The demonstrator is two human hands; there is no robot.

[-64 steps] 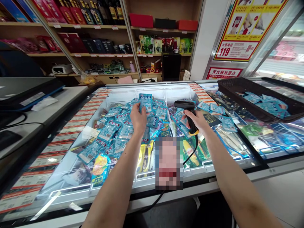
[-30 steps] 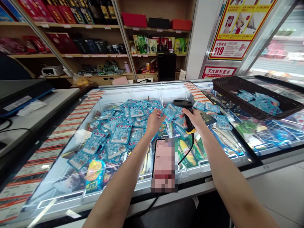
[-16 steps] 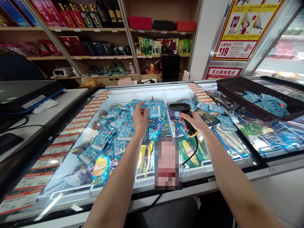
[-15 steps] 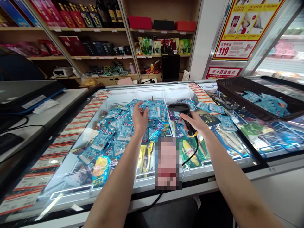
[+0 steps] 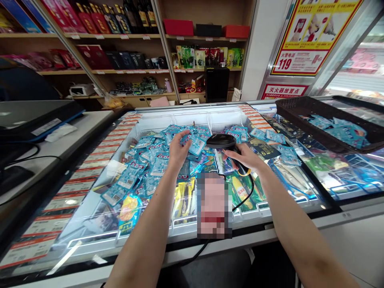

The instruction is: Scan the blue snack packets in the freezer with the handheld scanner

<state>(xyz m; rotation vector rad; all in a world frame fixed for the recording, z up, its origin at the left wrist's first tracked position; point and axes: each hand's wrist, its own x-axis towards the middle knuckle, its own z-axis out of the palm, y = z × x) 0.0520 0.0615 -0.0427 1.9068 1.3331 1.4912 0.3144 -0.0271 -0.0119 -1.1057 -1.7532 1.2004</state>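
Note:
My left hand [image 5: 179, 150] pinches the edge of a small blue packet [image 5: 197, 145], whose printed side with a barcode faces up. In my right hand [image 5: 244, 157] is a black barcode scanner [image 5: 221, 141], its head pointing left toward that packet. The scanner's cable loops down from its handle. Many similar blue packets [image 5: 159, 160] lie in a loose heap over the chest freezer [image 5: 186, 114], around and under my left hand. Several more blue packets [image 5: 276, 137] lie to the right of the scanner. A blurred-out upright rectangle [image 5: 214, 206] stands in front of my hands.
A dark woven basket [image 5: 318, 134] holding blue packets sits at the right. Wrapped ice creams [image 5: 240, 192] show inside the freezer. Price labels [image 5: 69, 202] line its left side. On the left counter [image 5: 90, 124] stands dark equipment [image 5: 36, 116]. Stocked shelves [image 5: 120, 72] are behind.
The packet at my left hand has tilted and its barcode now faces more to the right. The scanner has moved slightly left and down, closer to the packet.

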